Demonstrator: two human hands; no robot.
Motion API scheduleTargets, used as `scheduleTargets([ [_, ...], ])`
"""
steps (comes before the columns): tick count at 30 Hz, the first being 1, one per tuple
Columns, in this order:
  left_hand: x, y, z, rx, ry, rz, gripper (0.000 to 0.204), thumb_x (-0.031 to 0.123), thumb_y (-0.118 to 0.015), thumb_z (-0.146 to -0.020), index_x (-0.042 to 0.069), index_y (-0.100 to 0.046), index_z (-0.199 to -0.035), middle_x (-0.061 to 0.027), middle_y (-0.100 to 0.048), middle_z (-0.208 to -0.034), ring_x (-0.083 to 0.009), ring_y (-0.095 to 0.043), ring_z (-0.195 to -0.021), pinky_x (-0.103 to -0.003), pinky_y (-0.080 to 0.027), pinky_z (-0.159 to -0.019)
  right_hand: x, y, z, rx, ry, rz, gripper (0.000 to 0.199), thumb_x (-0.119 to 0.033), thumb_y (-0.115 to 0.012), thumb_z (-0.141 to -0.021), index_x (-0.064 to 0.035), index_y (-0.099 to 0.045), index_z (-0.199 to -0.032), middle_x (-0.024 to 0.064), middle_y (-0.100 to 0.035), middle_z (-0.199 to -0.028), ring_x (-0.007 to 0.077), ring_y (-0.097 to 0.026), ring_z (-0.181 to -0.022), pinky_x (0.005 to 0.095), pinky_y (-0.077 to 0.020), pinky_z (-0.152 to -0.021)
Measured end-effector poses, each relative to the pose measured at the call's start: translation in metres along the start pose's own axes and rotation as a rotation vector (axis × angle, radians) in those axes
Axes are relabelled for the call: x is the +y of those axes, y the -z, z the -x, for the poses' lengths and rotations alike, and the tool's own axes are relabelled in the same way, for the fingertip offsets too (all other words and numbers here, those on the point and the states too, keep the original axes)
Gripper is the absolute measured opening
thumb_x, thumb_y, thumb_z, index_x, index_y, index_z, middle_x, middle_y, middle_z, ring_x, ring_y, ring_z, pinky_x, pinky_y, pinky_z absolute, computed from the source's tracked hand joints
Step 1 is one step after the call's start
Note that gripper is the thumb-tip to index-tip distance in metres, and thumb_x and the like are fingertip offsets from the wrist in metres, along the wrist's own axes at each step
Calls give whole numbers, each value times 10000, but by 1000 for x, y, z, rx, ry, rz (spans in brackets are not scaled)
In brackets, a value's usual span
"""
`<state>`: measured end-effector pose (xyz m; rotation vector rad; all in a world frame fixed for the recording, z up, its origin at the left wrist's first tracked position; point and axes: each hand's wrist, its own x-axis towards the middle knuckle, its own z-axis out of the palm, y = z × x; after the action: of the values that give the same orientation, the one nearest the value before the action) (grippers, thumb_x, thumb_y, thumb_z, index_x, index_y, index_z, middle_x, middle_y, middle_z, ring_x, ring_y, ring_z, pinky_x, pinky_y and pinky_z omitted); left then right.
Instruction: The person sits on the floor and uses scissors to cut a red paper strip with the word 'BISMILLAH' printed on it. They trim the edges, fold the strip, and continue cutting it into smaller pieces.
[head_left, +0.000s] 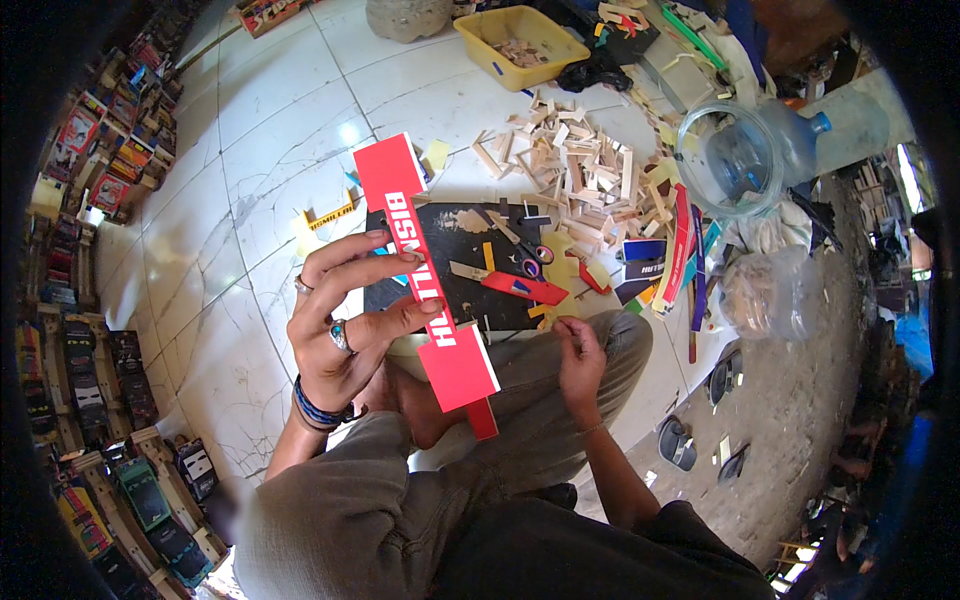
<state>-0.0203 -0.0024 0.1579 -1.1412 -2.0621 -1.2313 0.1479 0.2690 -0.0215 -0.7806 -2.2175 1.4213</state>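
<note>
My left hand (345,310) pinches a long red cut-out strip (465,380) with white lettering and wide ends. The strip stands tilted above the floor, and its narrow middle sits between my thumb and fingers. By my bent knee, my right hand (582,365) is closed with its fingertips pressed together; whatever they may hold is too small to make out. Under the strip lies a black board (508,316). On this board rest scissors (536,262) with dark handles and a red piece (530,288). A small yellow lettered strip (331,217) lies left of the board.
Small wooden pieces (575,150) are heaped beyond the board. A yellow basin (520,75) stands behind them. Coloured strips (680,250) and a large clear bottle (745,155) are at right. Stacked toy-like wooden items (80,390) line the left. Sandals (678,443) lie at lower right.
</note>
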Motion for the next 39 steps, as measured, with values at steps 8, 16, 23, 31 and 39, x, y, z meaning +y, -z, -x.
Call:
scheduleTargets([
  [8,1,3,1,3,11,-4,176,149,-883,-710,195,-818,-868,-28,-762,-1125,-289,-623,-1189,-410,-505,-972,-5,-14,-3,-26,-159,0,306,-222,-803,-921,9,-739,-1111,110,-768,-1013,168,-706,-960,328,-538,-887],
  [16,2,-1,-1,-8,7,13,178,154,-885,-706,197,-820,-867,-33,-762,-1131,-291,-622,-1192,-411,-503,-974,4,-24,10,68,31,118,320,-159,-840,-857,-30,-752,-1137,72,-767,-988,123,-662,-816,302,-510,-706],
  [23,0,0,2,-21,14,-7,159,148,-886,-714,193,-810,-845,-30,-761,-1140,-295,-622,-1195,-411,-507,-970,4,-14,-1,-58,71,196,317,-150,-847,-825,-7,-739,-1087,149,-746,-1050,279,-716,-927,365,-538,-798],
  [31,4,-1,-3,-38,14,8,179,142,-879,-706,197,-818,-865,-24,-757,-1138,-286,-625,-1192,-400,-517,-958,-19,9,-14,-175,414,487,344,-211,-812,-864,-26,-722,-1140,141,-744,-953,271,-692,-742,374,-529,-693],
  [39,5,-2,-4,-61,18,4,195,157,-867,-717,202,-822,-902,-17,-759,-1121,-289,-637,-1173,-396,-535,-930,-135,23,-13,-334,15,-43,225,-193,-681,-1013,-31,-719,-1165,104,-747,-1008,148,-692,-930,315,-528,-845],
])
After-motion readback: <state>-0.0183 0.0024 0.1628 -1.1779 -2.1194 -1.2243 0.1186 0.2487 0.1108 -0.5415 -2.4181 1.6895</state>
